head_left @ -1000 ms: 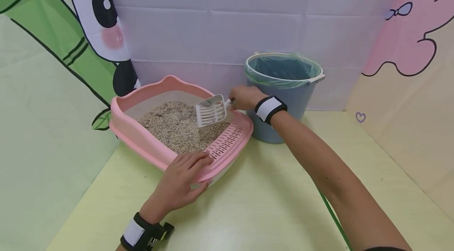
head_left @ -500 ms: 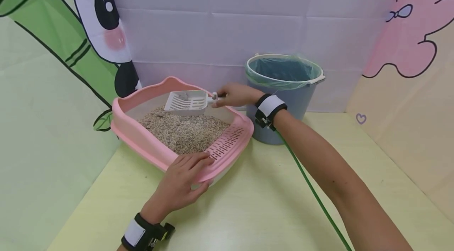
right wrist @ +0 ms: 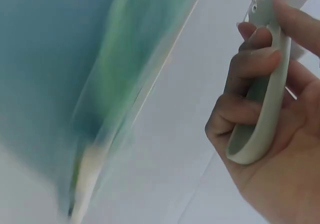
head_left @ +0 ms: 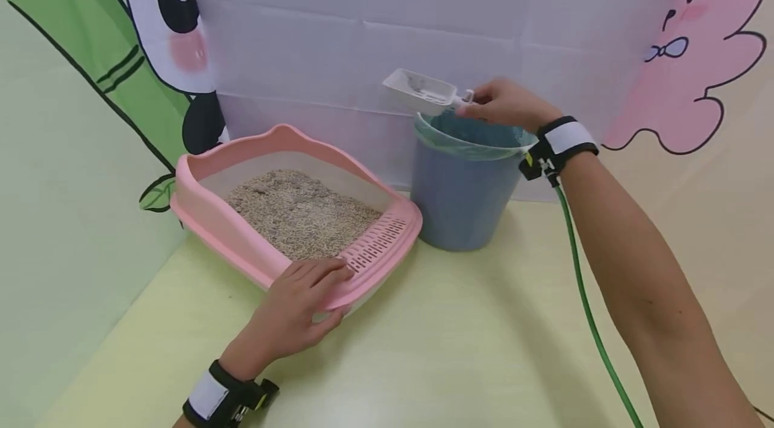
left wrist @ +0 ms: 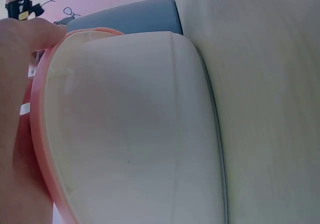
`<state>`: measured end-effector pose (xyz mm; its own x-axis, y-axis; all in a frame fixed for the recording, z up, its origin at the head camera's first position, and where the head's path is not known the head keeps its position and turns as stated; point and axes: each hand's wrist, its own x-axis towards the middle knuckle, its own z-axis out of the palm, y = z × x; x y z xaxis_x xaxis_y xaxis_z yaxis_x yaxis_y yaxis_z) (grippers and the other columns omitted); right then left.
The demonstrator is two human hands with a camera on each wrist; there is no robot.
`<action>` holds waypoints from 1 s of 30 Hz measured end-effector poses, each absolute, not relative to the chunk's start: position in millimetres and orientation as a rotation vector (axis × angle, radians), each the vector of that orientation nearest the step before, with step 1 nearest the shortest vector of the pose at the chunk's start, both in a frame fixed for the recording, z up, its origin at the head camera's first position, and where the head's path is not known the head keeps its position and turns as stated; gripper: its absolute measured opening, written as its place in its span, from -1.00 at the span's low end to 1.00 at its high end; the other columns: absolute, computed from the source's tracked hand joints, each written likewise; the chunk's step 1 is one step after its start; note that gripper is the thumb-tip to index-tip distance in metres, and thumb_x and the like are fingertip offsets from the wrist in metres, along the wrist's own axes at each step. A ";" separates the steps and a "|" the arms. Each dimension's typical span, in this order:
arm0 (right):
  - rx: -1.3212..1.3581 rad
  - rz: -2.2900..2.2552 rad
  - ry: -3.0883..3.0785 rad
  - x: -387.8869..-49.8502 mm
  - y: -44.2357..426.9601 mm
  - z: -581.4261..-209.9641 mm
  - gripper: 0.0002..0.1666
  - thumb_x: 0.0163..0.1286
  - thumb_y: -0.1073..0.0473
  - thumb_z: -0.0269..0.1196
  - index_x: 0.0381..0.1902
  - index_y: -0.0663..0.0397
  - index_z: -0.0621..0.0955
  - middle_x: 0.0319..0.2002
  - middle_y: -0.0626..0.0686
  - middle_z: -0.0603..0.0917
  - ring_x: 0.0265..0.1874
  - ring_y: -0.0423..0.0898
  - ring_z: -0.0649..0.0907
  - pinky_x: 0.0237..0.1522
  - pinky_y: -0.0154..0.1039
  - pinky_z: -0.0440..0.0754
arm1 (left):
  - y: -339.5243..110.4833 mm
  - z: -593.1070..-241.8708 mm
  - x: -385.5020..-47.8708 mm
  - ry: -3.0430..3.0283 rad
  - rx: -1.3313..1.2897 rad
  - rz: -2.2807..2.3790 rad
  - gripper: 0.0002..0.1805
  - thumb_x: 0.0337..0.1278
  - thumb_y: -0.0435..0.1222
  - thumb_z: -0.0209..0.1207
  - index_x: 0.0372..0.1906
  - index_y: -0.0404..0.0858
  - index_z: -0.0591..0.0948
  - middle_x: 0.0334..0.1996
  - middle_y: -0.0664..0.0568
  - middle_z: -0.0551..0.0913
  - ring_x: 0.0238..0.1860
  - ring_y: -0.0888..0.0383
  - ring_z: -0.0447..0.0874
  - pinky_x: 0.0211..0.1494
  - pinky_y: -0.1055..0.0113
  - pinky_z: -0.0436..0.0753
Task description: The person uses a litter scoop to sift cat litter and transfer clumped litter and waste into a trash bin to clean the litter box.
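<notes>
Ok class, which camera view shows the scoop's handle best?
The right wrist view: the handle is close and large there, inside the right grip. The head view has it mostly covered; the left wrist view shows none of it.

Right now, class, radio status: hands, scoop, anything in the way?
Right hand grips raised scoop near bin. Left hand holds litter box. No visible obstruction.

A white scoop [head_left: 421,95] bearing grey matter hangs bowl-up above the left rim of the blue bin [head_left: 462,203]; a pink litter tray [head_left: 226,228] sits near the worktop's [head_left: 447,354] far left corner.
</notes>
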<state>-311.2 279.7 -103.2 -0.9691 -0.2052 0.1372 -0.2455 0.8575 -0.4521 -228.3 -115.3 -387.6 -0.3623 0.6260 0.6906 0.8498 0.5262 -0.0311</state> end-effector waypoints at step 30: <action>0.143 -0.553 -2.384 -298.3 339.1 -143.4 -0.78 0.48 0.34 0.25 -0.02 0.30 0.75 -0.28 0.30 0.76 -0.39 0.21 0.73 -0.41 -0.08 0.47 | -116.5 -388.8 -225.9 -2.102 -1.164 -0.442 -0.44 0.17 -0.01 0.37 0.25 -0.11 0.66 0.27 -0.03 0.69 0.27 -0.03 0.66 0.38 -0.03 0.63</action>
<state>-298.3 339.1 -143.4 -0.7653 -0.2438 0.5957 0.0434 0.9039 0.4256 -225.9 -116.5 -388.8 -0.3650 0.6076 0.7054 0.8403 0.5412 -0.0315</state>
